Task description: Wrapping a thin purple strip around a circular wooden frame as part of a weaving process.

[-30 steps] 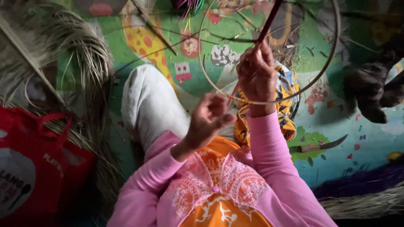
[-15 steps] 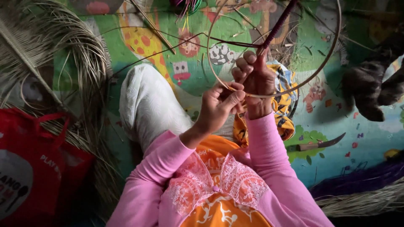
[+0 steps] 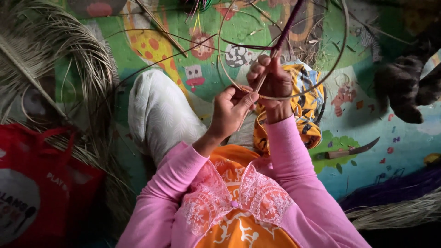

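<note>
Both hands (image 3: pixel 250 98) now pinch the thin hoop (image 3: pixel 330 69) together.

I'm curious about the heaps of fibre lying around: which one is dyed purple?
The dark purple fibre bundle at the lower right, just above a pale straw-coloured bundle; the big heap at the upper left is undyed too.

A thin round hoop (image 3: pixel 321 78) is held up over a bright play mat (image 3: pixel 376 115). The hoop's near edge is pinched by the right hand (image 3: pixel 274 82), and a purple-wrapped stick (image 3: pixel 285 31) is gripped in the same fist. The left hand (image 3: pixel 232 110) is closed on the hoop just beside it — the two hands almost touch. Dry straw (image 3: pixel 59 59) is piled on the left (a red bag (image 3: pixel 41 183) sits below it). A curved knife (image 3: pixel 351 150) is laid on the mat, well apart.
</note>
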